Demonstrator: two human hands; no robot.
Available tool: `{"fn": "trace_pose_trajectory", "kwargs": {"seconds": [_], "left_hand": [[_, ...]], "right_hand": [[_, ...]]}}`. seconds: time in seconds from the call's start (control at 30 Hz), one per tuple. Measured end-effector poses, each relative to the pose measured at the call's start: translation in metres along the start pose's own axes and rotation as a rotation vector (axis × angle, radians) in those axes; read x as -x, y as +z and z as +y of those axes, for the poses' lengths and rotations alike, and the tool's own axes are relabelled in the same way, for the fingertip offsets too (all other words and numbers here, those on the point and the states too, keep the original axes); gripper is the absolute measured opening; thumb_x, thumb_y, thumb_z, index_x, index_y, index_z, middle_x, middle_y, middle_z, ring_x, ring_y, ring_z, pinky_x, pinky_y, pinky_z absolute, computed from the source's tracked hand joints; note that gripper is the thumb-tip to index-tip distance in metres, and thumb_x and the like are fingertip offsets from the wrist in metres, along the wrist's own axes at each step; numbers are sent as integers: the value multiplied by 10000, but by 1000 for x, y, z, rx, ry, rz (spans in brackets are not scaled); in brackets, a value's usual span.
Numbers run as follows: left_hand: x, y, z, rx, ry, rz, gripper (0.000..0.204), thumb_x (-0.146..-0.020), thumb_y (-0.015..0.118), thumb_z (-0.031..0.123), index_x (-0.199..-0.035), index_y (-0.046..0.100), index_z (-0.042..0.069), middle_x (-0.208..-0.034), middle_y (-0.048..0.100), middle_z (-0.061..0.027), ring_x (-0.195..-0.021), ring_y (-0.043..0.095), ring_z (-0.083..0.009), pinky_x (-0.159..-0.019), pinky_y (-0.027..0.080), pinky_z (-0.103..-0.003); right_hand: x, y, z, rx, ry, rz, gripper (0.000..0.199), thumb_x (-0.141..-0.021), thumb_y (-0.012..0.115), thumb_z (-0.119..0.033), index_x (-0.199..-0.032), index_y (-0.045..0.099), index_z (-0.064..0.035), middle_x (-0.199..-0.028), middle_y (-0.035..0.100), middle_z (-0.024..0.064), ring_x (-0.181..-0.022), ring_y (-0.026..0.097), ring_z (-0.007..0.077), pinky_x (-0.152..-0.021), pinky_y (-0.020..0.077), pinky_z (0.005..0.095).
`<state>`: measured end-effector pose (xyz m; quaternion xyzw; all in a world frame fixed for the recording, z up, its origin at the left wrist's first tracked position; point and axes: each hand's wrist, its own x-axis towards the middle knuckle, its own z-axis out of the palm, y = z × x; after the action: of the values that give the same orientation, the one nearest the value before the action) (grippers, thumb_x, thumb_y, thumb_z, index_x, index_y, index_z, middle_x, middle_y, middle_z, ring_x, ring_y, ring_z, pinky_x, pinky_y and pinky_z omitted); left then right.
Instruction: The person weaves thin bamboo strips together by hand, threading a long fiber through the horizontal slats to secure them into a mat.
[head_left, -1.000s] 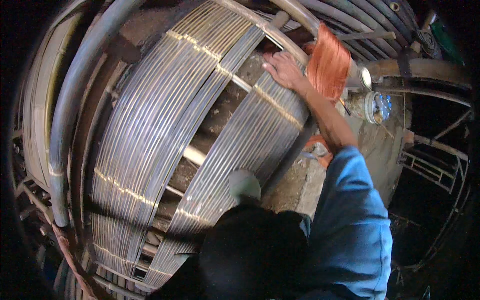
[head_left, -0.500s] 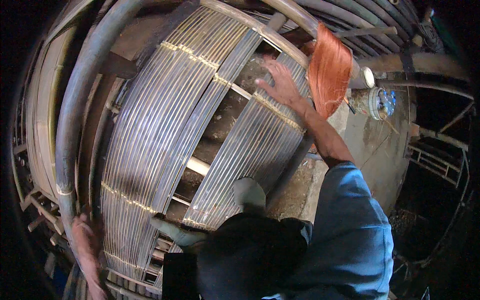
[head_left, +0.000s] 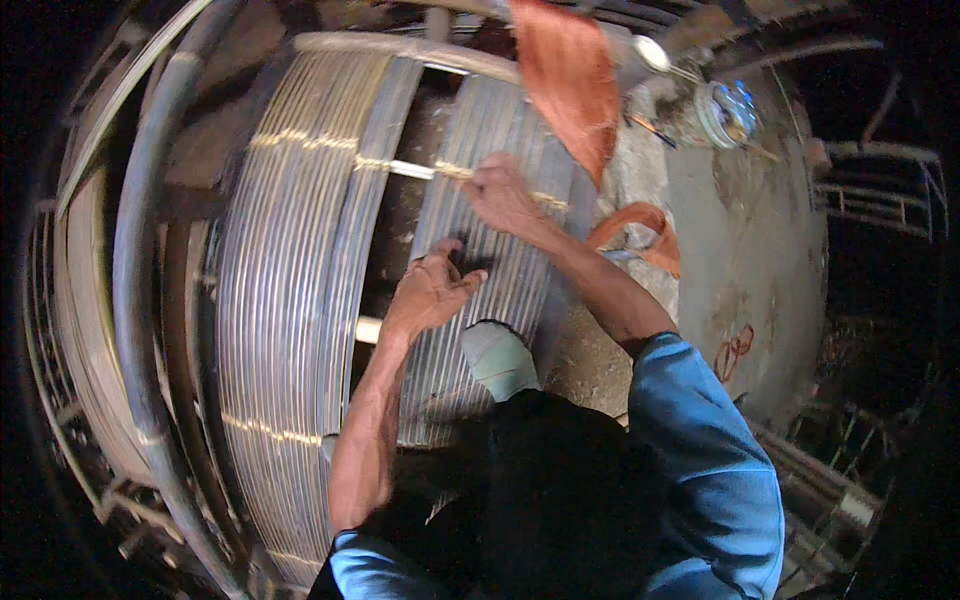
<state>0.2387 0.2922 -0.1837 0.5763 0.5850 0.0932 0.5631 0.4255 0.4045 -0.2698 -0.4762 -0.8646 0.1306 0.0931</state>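
Observation:
My left hand (head_left: 435, 290) hovers at the near part of the right-hand bank of thin slats (head_left: 450, 350), its fingers apart and nothing visible in it. Farther along, my right hand (head_left: 500, 195) is at a pale yellow lashing (head_left: 553, 201) that crosses those slats. Its fingers are bent and blurred, so whether they hold anything cannot be told. To the left lies a wider bank of slats (head_left: 285, 300), bound by similar crosswise lashings. A dark gap separates the two banks, with pale crossbars (head_left: 368, 330) showing in it.
My foot in a grey sock (head_left: 498, 358) rests on the right bank. An orange-brown bundle of fibre strands (head_left: 570, 75) hangs at the far right end. A thick bamboo pole (head_left: 150, 250) runs along the left. On the floor at right stands a bucket (head_left: 712, 115) holding blue-tinted items.
My left hand has come from the pole at lower left onto the right bank. My right hand has drawn nearer and its fingers have bent. The view has shifted, showing more floor at right.

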Motion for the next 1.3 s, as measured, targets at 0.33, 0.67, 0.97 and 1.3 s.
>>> {"fn": "trace_pose_trajectory", "kwargs": {"seconds": [0.33,0.67,0.97,1.3], "left_hand": [[-13,0,23,1224,293,-124,214,-977,623,131,-1133,603,-14,-772,597,-56,-631,544,-95,-597,491,-274],[44,5,-110,949,-334,716,143,-913,715,114,-942,755,-20,-657,650,-47,-563,557,-94,-500,431,-249],[-92,17,-80,-80,-330,878,211,-839,740,257,-896,785,59,-852,726,-229,-792,717,-392,-694,564,-453],[-174,7,-80,1195,-104,612,173,-865,479,-26,-881,651,-6,-827,623,-27,-705,548,-132,-632,433,-281]], "right_hand": [[-33,-142,-80,-715,-408,119,303,-916,704,-352,-921,791,-62,-1067,701,144,-1034,639,278,-957,489,395],[-147,-139,47,-606,18,-107,304,-974,680,-293,-1028,746,-1,-890,743,65,-858,650,125,-769,523,341],[-155,-26,21,-114,-229,-582,368,-833,592,-123,-1170,738,-108,-1249,674,151,-1183,610,359,-1035,460,490],[-143,15,16,138,-235,-658,284,-822,603,-180,-1055,765,-162,-1136,619,146,-1177,539,344,-983,413,489]]}}
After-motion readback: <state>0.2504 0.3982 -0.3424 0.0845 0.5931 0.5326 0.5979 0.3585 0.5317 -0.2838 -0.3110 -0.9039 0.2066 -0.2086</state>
